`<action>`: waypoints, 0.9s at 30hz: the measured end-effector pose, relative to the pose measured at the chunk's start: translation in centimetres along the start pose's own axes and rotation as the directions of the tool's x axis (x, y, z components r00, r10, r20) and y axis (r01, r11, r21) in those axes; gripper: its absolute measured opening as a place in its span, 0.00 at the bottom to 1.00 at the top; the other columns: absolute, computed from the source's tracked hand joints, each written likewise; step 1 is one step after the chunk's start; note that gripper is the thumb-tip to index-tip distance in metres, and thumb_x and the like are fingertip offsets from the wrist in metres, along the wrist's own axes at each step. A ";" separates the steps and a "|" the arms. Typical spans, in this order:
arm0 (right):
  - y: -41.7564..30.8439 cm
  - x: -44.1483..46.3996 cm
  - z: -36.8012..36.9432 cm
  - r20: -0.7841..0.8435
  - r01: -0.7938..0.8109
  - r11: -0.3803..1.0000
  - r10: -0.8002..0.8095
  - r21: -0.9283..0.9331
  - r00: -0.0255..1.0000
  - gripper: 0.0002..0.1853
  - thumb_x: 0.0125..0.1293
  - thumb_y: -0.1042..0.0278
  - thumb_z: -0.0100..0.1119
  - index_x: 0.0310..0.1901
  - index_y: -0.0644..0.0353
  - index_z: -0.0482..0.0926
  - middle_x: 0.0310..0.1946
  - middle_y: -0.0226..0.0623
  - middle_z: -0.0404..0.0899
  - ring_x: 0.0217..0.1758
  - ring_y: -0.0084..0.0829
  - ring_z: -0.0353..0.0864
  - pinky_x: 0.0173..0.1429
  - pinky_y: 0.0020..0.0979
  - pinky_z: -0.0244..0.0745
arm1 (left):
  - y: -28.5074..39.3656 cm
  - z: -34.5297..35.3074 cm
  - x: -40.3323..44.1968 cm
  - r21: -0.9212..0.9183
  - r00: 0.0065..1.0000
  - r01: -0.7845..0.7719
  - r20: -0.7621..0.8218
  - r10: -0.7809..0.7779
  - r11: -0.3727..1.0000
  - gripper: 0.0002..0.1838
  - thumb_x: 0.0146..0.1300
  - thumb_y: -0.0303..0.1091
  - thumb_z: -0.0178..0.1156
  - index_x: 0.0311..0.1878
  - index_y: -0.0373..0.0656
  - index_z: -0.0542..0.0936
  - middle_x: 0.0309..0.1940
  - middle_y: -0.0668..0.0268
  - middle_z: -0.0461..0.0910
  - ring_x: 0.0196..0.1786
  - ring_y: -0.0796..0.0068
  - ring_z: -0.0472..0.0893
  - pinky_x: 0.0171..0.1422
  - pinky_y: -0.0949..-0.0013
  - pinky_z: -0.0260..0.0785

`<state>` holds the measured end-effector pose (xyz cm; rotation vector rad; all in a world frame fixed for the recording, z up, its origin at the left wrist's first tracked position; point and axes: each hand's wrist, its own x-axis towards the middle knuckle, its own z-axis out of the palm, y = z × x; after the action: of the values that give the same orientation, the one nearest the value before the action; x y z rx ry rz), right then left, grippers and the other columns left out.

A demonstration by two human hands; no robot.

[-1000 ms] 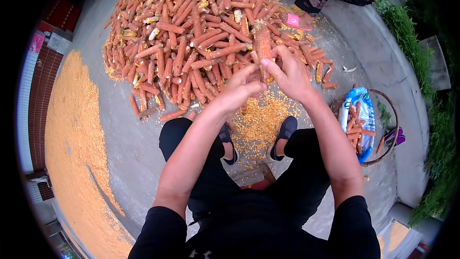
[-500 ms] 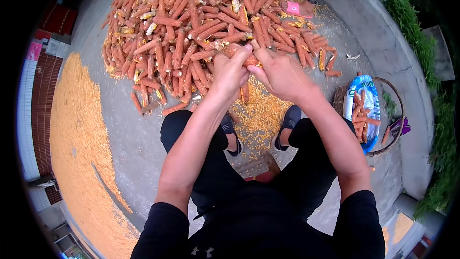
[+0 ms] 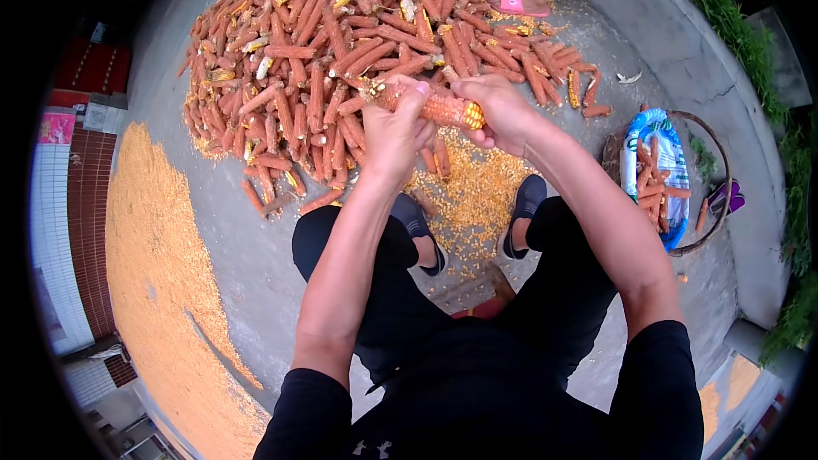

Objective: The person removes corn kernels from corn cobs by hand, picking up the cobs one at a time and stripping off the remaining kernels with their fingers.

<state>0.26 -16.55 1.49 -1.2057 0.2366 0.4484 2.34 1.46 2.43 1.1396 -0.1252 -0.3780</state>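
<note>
"Looking at the head view, what's the left hand (image 3: 396,128) doing?"

"Wrapped snug round a corn cob (image 3: 447,111), yellow kernels (image 3: 473,115) on its right end."

"And the right hand (image 3: 503,111)?"

"Half curled at that end. Can't tell if it's gripping. Cob's up by the cob pile's (image 3: 315,77) near edge, loose kernels (image 3: 469,196) on the concrete (image 3: 247,247) below."

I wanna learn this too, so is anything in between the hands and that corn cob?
Nothing that I can see. The left hand holds the corn cob, and the right hand is right by its yellow end.
</note>
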 end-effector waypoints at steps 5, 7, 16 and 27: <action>0.1 -0.4 0.3 -0.060 0.382 0.809 -0.453 -0.448 0.889 0.21 0.78 0.53 0.52 0.51 0.68 0.77 0.32 0.40 0.82 0.28 0.34 0.85 0.31 0.34 0.77 | 0.2 -0.8 0.7 -0.130 0.988 0.115 -0.085 -0.127 0.985 0.14 0.77 0.42 0.55 0.34 0.47 0.72 0.13 0.76 0.57 0.12 0.82 0.55 0.19 0.72 0.46; 0.2 -0.9 0.6 0.140 0.561 0.370 -0.732 -0.740 0.667 0.22 0.76 0.51 0.55 0.53 0.67 0.76 0.36 0.45 0.83 0.37 0.43 0.86 0.39 0.38 0.79 | 0.3 -1.0 0.7 -0.241 0.980 0.191 -0.015 -0.200 0.951 0.15 0.76 0.42 0.56 0.32 0.46 0.72 0.12 0.76 0.59 0.12 0.82 0.57 0.18 0.72 0.46; 0.4 -1.8 1.9 0.070 0.591 0.488 -0.731 -0.643 0.679 0.18 0.77 0.55 0.55 0.42 0.66 0.76 0.28 0.49 0.78 0.35 0.47 0.82 0.40 0.43 0.74 | 1.1 -0.1 0.6 -0.300 0.974 0.223 0.028 -0.226 0.927 0.14 0.77 0.40 0.55 0.33 0.47 0.70 0.14 0.76 0.59 0.12 0.83 0.55 0.18 0.73 0.45; 0.3 -0.4 2.0 -0.031 0.155 0.900 -0.156 0.408 0.987 0.15 0.81 0.56 0.49 0.37 0.56 0.72 0.19 0.26 0.64 0.12 0.17 0.53 0.16 0.25 0.42 | 1.3 0.3 0.1 -0.116 0.999 -0.022 0.032 0.026 0.993 0.07 0.76 0.34 0.56 0.41 0.44 0.72 0.18 0.76 0.61 0.15 0.86 0.54 0.21 0.75 0.45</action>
<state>-0.30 -14.67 2.11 -0.8033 0.2173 0.2425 2.59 1.62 3.71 1.0168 -0.1446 -0.3785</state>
